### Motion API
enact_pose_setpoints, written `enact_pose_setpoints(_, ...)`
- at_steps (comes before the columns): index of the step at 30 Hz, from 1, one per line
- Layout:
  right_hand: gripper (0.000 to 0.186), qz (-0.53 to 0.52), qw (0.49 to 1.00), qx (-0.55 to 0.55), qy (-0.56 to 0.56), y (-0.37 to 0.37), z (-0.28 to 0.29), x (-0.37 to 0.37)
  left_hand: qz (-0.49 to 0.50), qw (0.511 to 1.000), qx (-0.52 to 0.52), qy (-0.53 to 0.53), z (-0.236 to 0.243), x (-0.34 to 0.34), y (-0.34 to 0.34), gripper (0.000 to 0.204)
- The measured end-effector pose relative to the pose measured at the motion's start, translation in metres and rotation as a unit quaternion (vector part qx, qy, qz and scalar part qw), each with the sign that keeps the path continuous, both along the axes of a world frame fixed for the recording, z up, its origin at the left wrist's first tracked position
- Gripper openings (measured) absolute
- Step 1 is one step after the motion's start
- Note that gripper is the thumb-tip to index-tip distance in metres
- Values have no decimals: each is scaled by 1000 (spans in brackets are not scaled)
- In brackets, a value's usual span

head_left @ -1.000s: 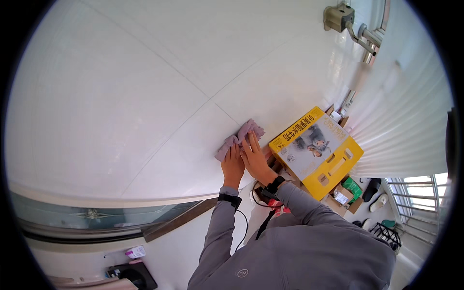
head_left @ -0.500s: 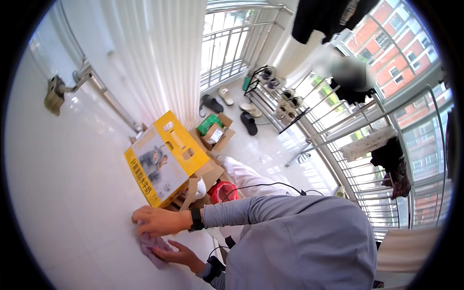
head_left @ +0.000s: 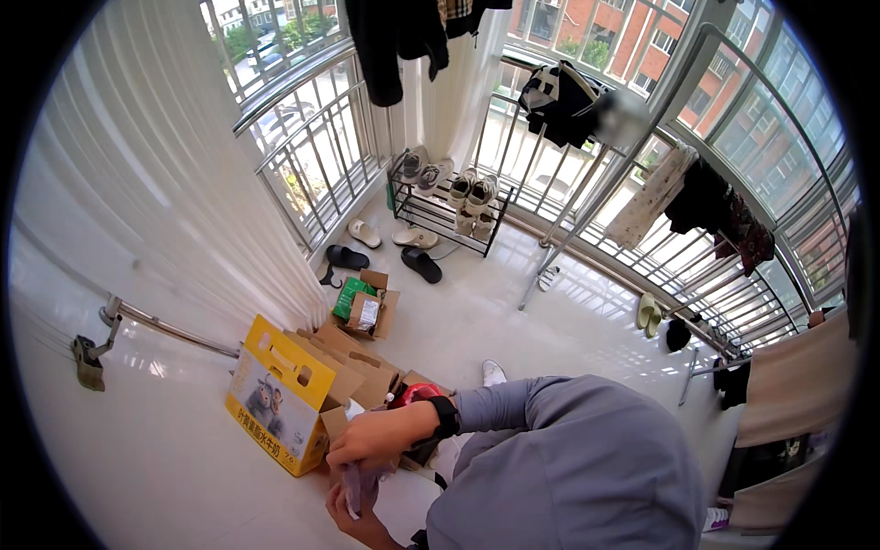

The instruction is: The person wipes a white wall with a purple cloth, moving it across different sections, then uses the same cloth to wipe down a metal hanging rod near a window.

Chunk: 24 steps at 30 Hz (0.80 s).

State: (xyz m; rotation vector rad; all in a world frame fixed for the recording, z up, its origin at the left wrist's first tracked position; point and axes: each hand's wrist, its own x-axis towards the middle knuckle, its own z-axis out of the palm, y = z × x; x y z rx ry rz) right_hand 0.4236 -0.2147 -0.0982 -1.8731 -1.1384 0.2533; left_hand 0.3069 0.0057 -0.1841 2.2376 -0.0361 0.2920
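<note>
My right hand (head_left: 380,438), with a black band at its wrist, is closed on a crumpled lilac cloth (head_left: 362,486), its back turned up. Below it, my left hand (head_left: 353,522) grips the same cloth from the other side, its fingers curled and partly hidden. Both hands are just in front of a yellow carton (head_left: 275,401) with a picture of animals on its side. Behind my right wrist, a red plastic bag (head_left: 417,394) shows in part.
Open brown cardboard boxes (head_left: 353,357) stand beside the carton. Farther off are a small box (head_left: 385,316) holding a green package (head_left: 348,295), a black slipper (head_left: 422,266) and a shoe rack (head_left: 440,217). A white curtain (head_left: 183,183) hangs at left; a metal drying rack (head_left: 596,197) stands at right.
My view has tilted up, showing more of the windows and railing. Both hands have come away from the floor left of the carton, toward my body, carrying the cloth.
</note>
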Motion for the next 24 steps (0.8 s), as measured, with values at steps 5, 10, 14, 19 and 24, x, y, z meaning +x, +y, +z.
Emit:
enact_pose_setpoints(5, 30, -160, 987, -22, -15, -116, -4, -6, -40, 992, -53, 110, 33, 54, -129, 18)
enact_pose_setpoints(10, 18, -327, 943, -42, -33, -259, -16, -29, -203, 979, 4, 21, 21, 95, -241, 22)
enact_pose_setpoints(14, 15, -389, 909, -127, -84, -361, -16, -41, -243, 970, 19, -23, 24, 88, -357, 22)
enact_pose_setpoints(19, 16, -520, 835, -130, -128, -470, 5, -103, -454, 889, -29, 55, 32, 85, -480, 24)
enact_pose_setpoints(24, 24, -677, 725, -114, -53, -516, 4, -197, -573, 819, -36, -27, 47, 103, -567, 26)
